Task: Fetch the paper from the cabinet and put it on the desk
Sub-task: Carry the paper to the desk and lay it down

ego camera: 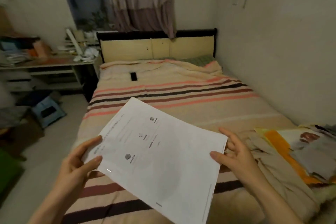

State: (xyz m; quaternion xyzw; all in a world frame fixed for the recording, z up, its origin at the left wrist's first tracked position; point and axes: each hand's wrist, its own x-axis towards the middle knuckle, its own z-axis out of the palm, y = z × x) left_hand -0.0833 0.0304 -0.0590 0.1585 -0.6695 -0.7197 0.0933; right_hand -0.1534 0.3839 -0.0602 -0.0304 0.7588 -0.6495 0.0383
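Note:
A thin stack of white printed paper (pixel 158 156) is held flat in front of me, above the striped bed. My left hand (pixel 76 165) grips its left edge, thumb on top and fingers underneath. My right hand (pixel 234 152) holds the right edge, thumb on top of the sheet and the other fingers spread beside and below it. A cluttered desk (pixel 47 63) stands at the far left against the wall, beside the bed's headboard. No cabinet is in view.
The bed (pixel 181 96) fills the middle, with a black phone (pixel 133 76) near the pillow end and crumpled bedding (pixel 300 149) at the right. A blue stool (pixel 48 111) stands on the floor at left, below the desk. A wall runs along the right.

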